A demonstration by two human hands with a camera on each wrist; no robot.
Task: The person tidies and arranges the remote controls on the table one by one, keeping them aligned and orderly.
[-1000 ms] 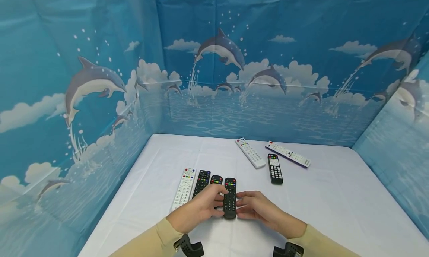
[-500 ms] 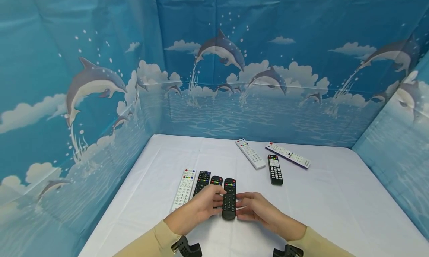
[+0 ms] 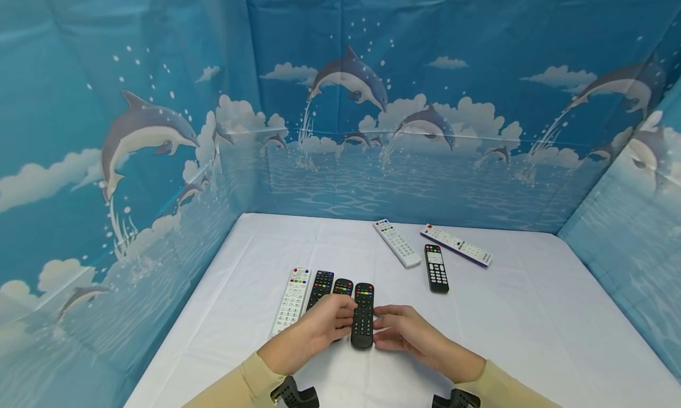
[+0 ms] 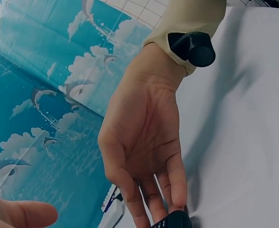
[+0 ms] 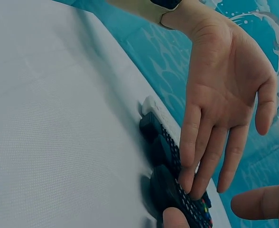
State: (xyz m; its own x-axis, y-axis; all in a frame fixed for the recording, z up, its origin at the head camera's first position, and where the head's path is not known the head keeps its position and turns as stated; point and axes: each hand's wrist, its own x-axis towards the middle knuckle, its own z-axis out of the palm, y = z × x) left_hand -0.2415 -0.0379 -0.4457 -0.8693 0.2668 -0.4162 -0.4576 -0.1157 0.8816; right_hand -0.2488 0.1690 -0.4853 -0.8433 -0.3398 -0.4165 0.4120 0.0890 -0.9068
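One black remote (image 3: 363, 318) lies on the white table (image 3: 516, 319) between the left hand (image 3: 326, 326) and the right hand (image 3: 408, 334), both with fingers loosely extended at its edges; just left lies a smaller remote (image 3: 343, 287).

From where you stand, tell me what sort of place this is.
Probably a makeshift filming booth: dolphin-print sheets screen a white-covered table, with remote controls laid out on it.
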